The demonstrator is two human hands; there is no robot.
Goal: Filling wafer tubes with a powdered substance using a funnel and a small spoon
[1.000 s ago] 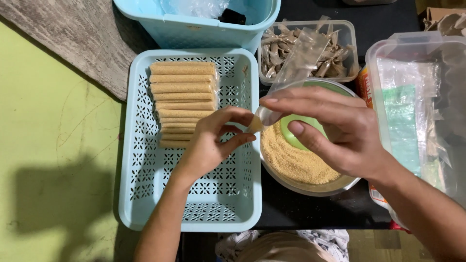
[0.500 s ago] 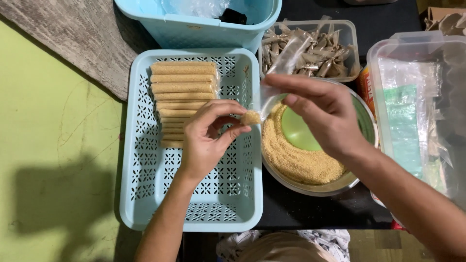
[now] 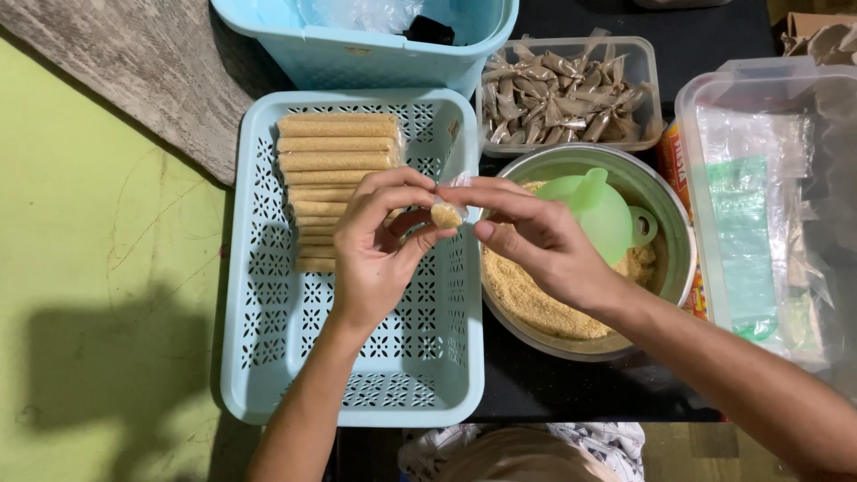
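My left hand (image 3: 379,245) holds a thin clear plastic tube filled with tan powder (image 3: 445,214), seen end-on above the right side of a light blue perforated tray (image 3: 420,357). My right hand (image 3: 536,236) pinches the tube's open plastic top with thumb and fingers. Several filled tan tubes (image 3: 335,156) lie stacked at the far end of the tray. A metal bowl (image 3: 674,259) of tan powder (image 3: 536,303) sits right of the tray, with a light green funnel (image 3: 598,210) lying in it.
A clear tub of small folded packets (image 3: 562,85) stands behind the bowl. A light blue bin (image 3: 366,49) is at the top. A clear lidded box with plastic bags (image 3: 768,196) sits at the right. Green flooring (image 3: 89,268) lies to the left.
My right hand has left the funnel in the bowl and come left to the tube's top. My left hand has turned the filled tube slightly and holds it over the tray's right side.
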